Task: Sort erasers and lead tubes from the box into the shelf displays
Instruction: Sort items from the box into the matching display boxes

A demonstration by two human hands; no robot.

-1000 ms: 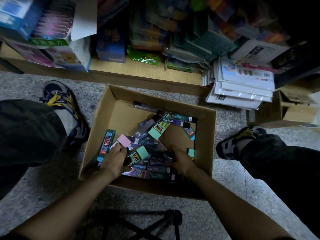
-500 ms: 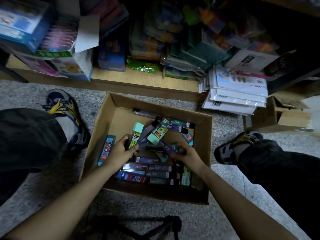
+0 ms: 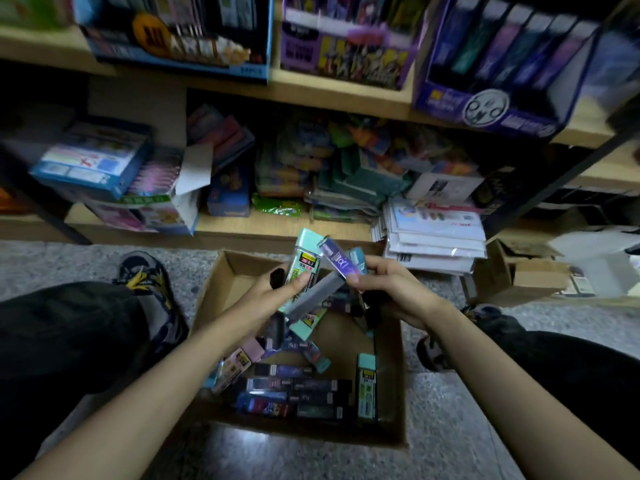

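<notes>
In the head view, both hands are held above the cardboard box at the centre of the frame, probably so that the pieces can be read and grouped before shelving. The left hand is closed round a mint-capped pack, which is kept upright with the thumb pressed on its label; a grey tube slants just beneath it, and which hand bears it cannot be told. A purple tube is pinched by the fingers of the right hand and tilted towards the left hand's pack, seemingly for comparison or hand-over; a teal piece shows just behind it. Many more packs are left lying in the box in the lower centre, so the sorting is judged far from done. Along the top of the frame, display cartons stand on the shelf, where the sorted pieces are presumably meant to go.
</notes>
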